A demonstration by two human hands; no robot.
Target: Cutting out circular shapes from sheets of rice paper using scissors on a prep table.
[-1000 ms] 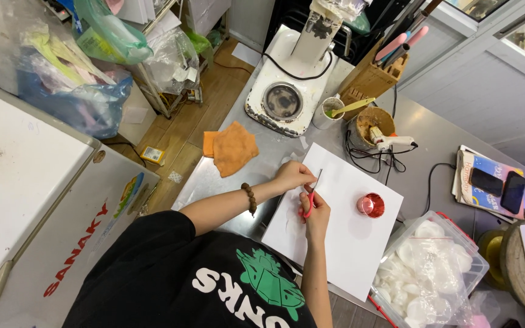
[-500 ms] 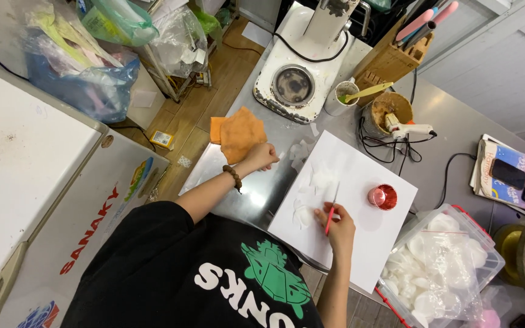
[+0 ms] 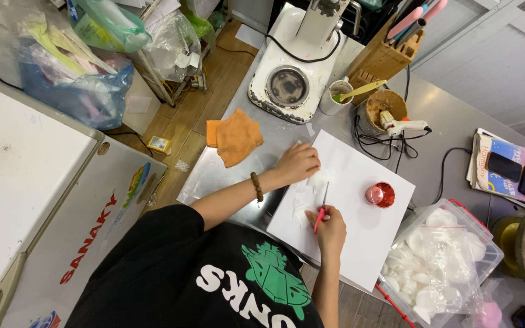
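Right hand (image 3: 329, 228): clenched around red-handled scissors (image 3: 321, 209), blades pointing away from grip.
Left hand (image 3: 298, 163): fingers curled, pressing white pieces (image 3: 306, 193) just beyond blade tips; whether it grasps one, cannot tell.
White sheet (image 3: 366, 243): beneath both.

My left hand (image 3: 297, 163) lies near the middle of the frame, fingers curled, palm down, its forearm stretching back toward lower left. My right hand (image 3: 328, 223) sits just below it, closed in a pinching grip, forearm dropping to the bottom edge.
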